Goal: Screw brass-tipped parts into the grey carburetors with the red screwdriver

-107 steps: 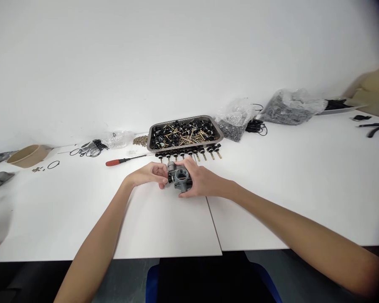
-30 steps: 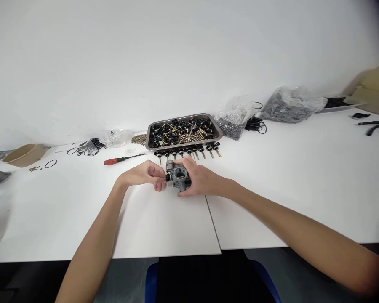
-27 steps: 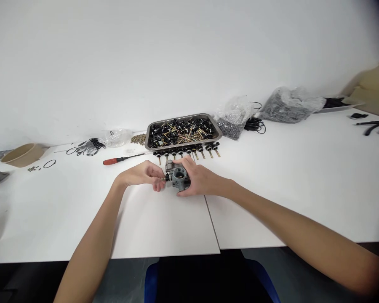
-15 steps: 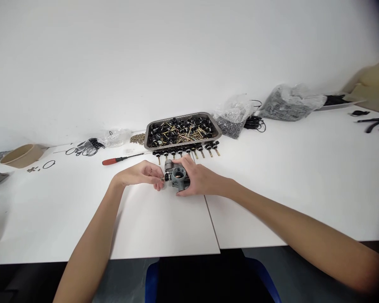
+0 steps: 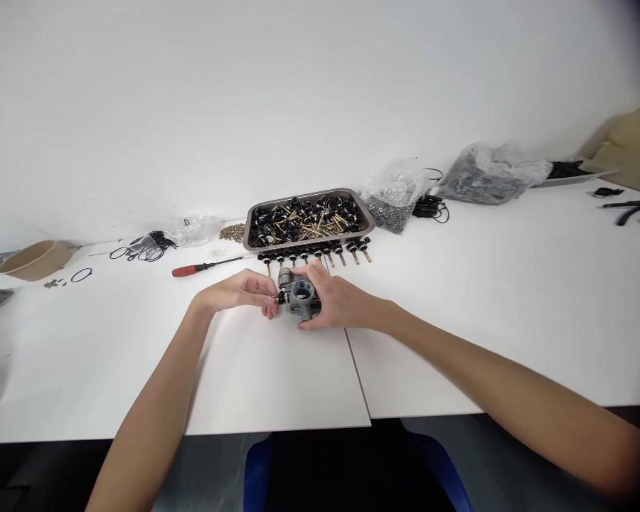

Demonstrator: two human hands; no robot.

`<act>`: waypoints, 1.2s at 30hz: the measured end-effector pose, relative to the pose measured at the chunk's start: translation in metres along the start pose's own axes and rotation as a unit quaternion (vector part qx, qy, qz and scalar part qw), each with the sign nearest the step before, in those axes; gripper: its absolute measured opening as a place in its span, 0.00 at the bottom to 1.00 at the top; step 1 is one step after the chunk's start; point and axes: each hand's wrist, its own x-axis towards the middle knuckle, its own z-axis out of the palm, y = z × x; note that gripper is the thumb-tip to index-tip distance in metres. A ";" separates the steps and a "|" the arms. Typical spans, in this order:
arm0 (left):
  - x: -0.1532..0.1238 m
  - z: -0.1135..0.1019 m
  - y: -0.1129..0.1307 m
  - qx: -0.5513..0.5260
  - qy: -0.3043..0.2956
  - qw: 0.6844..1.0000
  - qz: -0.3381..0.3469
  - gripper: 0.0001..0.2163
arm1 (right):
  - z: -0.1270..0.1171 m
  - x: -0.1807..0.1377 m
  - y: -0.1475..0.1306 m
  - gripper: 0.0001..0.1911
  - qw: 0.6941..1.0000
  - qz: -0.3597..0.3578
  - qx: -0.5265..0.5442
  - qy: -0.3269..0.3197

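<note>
Counted one gray metal housing (image 5: pixel 301 299), clamped in the fingers of the right hand (image 5: pixel 338 297), round bore turned toward the camera. Counted one black fitting (image 5: pixel 282 298) at the housing's left side, pinched at the outer end by the fingers of the left hand (image 5: pixel 245 291). Counted about nine black-capped stems (image 5: pixel 318 254), lined up just beyond both sets of fingers. Noted one metal tray (image 5: pixel 372 226) behind that row, heaped with similar pieces too jumbled to count. Counted one red-handled screwdriver (image 5: pixel 186 271) beyond and left of the left fingers; two clear bags (image 5: pixel 491 174) of dark pieces beyond and right of the right fingers.

Could not see the housing's right side, covered by right fingers, nor the fitting's tip, masked by left fingers. Could not tell whether the housing touches the bench (image 5: pixel 272 377). Saw black hoses (image 5: pixel 632 210) well right of the right fingers, cut off at the edge of view; number unclear.
</note>
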 end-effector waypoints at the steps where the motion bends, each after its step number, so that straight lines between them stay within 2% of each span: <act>1: 0.001 0.000 -0.001 0.000 -0.004 1.000 0.003 0.10 | 0.000 0.000 0.000 0.46 1.000 -0.001 0.000 0.000; 8: 0.006 0.001 -0.004 0.020 -0.018 1.000 0.016 0.12 | 0.000 0.000 0.000 0.45 1.000 -0.001 0.002 0.002; 27: 0.014 0.001 -0.013 0.007 0.014 1.000 0.000 0.13 | 0.002 0.000 -0.001 0.45 1.000 0.008 0.001 0.004; 36: 0.014 -0.003 -0.015 0.018 0.021 0.998 -0.054 0.11 | 0.007 -0.001 -0.007 0.47 0.999 -0.021 -0.025 -0.011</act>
